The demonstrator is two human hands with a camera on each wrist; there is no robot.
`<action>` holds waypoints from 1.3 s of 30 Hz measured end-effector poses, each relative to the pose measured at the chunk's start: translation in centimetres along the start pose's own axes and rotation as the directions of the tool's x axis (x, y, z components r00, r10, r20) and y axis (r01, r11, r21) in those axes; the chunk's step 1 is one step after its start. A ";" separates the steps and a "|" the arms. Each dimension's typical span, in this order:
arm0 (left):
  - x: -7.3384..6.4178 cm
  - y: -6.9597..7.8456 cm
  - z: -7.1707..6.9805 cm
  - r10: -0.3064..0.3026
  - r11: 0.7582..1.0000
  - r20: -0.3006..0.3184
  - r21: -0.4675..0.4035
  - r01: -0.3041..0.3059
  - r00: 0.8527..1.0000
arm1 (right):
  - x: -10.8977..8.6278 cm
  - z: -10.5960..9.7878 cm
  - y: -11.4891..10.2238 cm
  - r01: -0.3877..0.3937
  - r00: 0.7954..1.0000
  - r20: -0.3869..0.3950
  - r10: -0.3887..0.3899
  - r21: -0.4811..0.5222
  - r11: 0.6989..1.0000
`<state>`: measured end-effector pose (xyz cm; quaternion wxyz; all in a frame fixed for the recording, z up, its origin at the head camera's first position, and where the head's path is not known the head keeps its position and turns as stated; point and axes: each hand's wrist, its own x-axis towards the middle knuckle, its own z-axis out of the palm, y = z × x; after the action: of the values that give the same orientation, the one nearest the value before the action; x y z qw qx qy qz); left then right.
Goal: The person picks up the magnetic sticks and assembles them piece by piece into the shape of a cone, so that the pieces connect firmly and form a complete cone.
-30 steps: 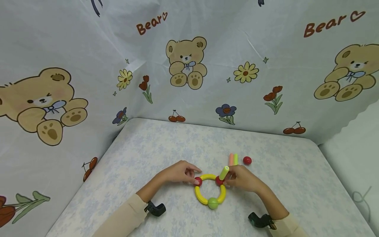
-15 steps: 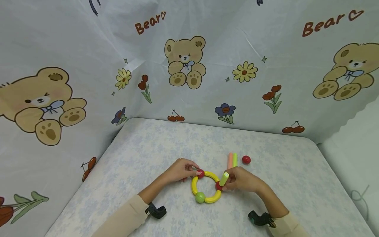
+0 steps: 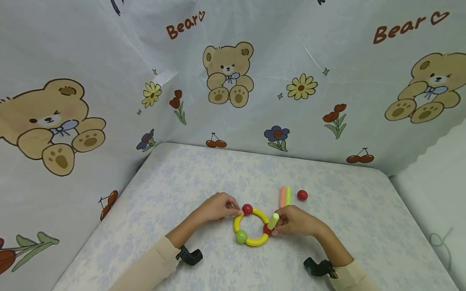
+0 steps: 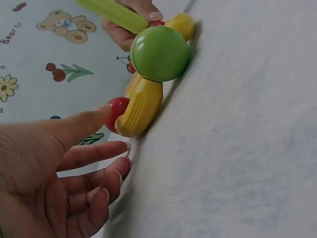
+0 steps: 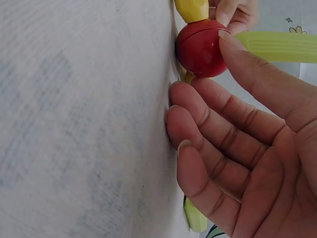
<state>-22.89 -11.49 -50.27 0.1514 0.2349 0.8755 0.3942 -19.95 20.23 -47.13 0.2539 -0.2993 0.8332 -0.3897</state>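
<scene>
A toy ring on the table is built from curved yellow rods (image 3: 257, 241) joined by a green ball (image 4: 161, 53) and two red balls. From the right-hand red ball (image 5: 200, 49) a light green rod (image 3: 273, 221) stands up, slightly tilted. My right hand (image 3: 298, 220) pinches that red ball between thumb and index finger, its other fingers bent near the tabletop. At the ring's far left side, my left hand (image 3: 218, 207) is beside the other red ball (image 3: 247, 209). Its thumb tip is right at the ball and the yellow rod, while the remaining fingers hang loosely apart.
Behind my right hand, a pink stick (image 3: 282, 196) and a lime stick (image 3: 288, 195) lie side by side. A loose red ball (image 3: 302, 195) is just right of them. A bear-printed cloth (image 3: 233, 121) rises behind the table's far edge.
The ring has turned clockwise, its green ball swinging to the left and its left red ball moving farther back. My left fingers have loosened from that red ball; the right hand still pinches its own.
</scene>
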 end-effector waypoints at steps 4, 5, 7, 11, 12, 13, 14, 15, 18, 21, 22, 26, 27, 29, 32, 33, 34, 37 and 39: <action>-0.3 0.7 -0.4 -0.043 0.999 0.040 0.018 0.042 0.998 | 0.0 0.0 0.1 0.009 1.000 0.004 -0.009 -0.003 1.000; -0.3 0.8 -0.3 -0.044 0.999 0.048 0.011 0.043 0.998 | 0.0 0.0 0.1 0.012 1.000 0.009 -0.012 -0.003 1.000; -0.3 0.9 0.0 -0.035 0.999 0.060 -0.019 0.036 0.998 | -0.1 0.0 0.0 0.018 1.000 0.022 -0.018 -0.007 1.000; -0.2 0.9 1.0 0.005 0.995 0.069 -0.099 0.002 0.998 | -0.3 0.1 -0.1 0.034 0.998 0.055 -0.033 -0.014 0.999; -0.1 0.9 1.1 0.013 0.993 0.066 -0.115 -0.005 0.998 | -0.3 0.1 -0.2 0.037 0.997 0.066 -0.036 -0.011 0.999; -0.1 0.8 1.3 0.022 0.992 0.059 -0.125 -0.015 0.998 | -0.3 0.1 -0.2 0.037 0.996 0.077 -0.037 -0.004 0.999; 0.0 0.8 1.5 0.034 0.991 0.052 -0.132 -0.027 0.998 | -0.4 0.1 -0.3 0.037 0.995 0.087 -0.037 0.001 0.999; 0.1 0.8 1.6 0.047 0.990 0.041 -0.135 -0.041 0.998 | -0.4 0.1 -0.4 0.035 0.995 0.098 -0.036 0.007 0.999; 0.3 0.7 2.0 0.077 0.986 -0.006 -0.148 -0.077 0.997 | -0.4 0.0 -0.6 0.022 0.992 0.123 -0.024 0.016 1.000; 0.5 0.7 2.6 0.095 0.980 -0.070 -0.166 -0.106 0.993 | -0.5 -0.1 -0.9 0.015 0.990 0.144 -0.017 0.015 1.000; 0.6 0.6 2.8 0.096 0.979 -0.092 -0.172 -0.111 0.991 | -0.5 -0.1 -0.9 0.014 0.988 0.154 -0.018 0.021 1.000; 0.7 0.5 3.6 0.092 0.976 -0.161 -0.181 -0.121 0.983 | -0.7 -0.1 -1.1 0.010 0.980 0.198 -0.020 0.054 0.998; 0.8 0.5 3.7 0.092 0.976 -0.173 -0.180 -0.123 0.981 | -0.7 -0.1 -1.1 0.010 0.978 0.206 -0.023 0.065 0.998; 0.8 0.5 3.9 0.097 0.975 -0.187 -0.180 -0.131 0.978 | -0.7 0.0 -1.1 0.014 0.975 0.220 -0.033 0.086 0.996; 0.9 0.3 4.1 0.111 0.970 -0.191 -0.193 -0.148 0.975 | -0.7 -0.1 -0.8 0.032 0.971 0.233 -0.053 0.095 0.995; 1.0 0.1 4.1 0.116 0.969 -0.189 -0.193 -0.153 0.975 | -0.7 -0.2 -0.7 0.042 0.972 0.228 -0.061 0.087 0.995; 1.0 0.0 4.1 0.124 0.967 -0.187 -0.196 -0.161 0.975 | -0.7 -0.3 -0.6 0.047 0.975 0.214 -0.064 0.082 0.996; 1.2 -0.7 4.2 0.139 0.963 -0.170 -0.204 -0.173 0.976 | -0.8 -1.0 -0.1 0.023 0.996 0.085 -0.027 0.044 0.999; 1.2 -1.0 4.3 0.152 0.964 -0.155 -0.194 -0.181 0.976 | -0.8 -1.5 0.1 -0.025 0.997 -0.077 0.026 0.023 0.999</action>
<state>-22.27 -8.79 -53.84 0.0800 0.2628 0.8152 0.5098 -20.42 21.62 -46.19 0.2295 -0.2706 0.8419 -0.4067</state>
